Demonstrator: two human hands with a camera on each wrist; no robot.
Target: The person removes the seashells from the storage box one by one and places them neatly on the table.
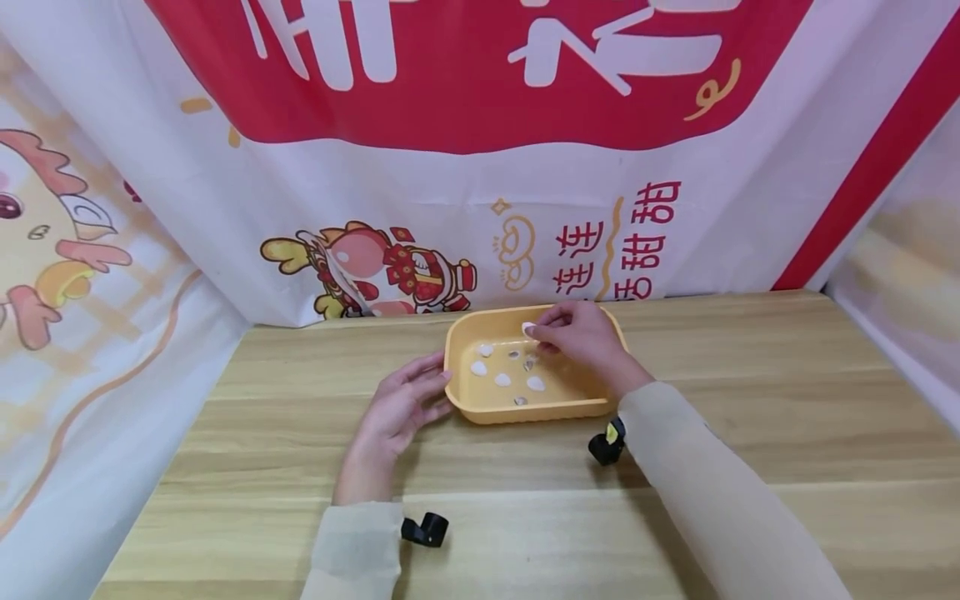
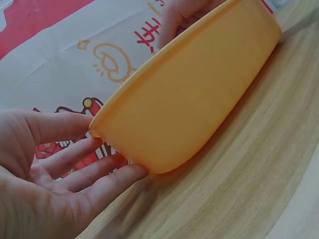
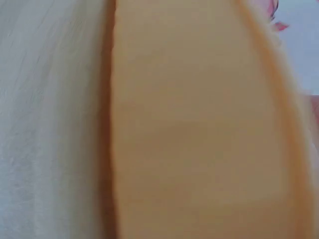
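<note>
A yellow rectangular tray (image 1: 555, 410) with raised walls stands on the table, holding several small shell-like pieces. Some are white and teardrop-shaped, such as one white piece (image 1: 536, 383); others, like a greyish piece (image 1: 521, 401), look smaller and darker. My right hand (image 1: 581, 333) is over the tray's back right part, pinching a white shell-like piece (image 1: 528, 328) between thumb and fingertips. At the tray's left wall, my left hand (image 1: 397, 404) touches the rim and outer side with extended fingers (image 2: 112, 186). Blurred in the right wrist view, the tray's outer wall (image 3: 199, 119) hides most of the right hand.
The wood-grain table (image 1: 517, 533) extends around the tray. Behind it hangs a printed white and red cloth (image 1: 465, 175), close to the tray's back wall. More printed cloth (image 1: 97, 333) hangs at the left. Black wrist cameras (image 1: 427, 529) are on both sleeves.
</note>
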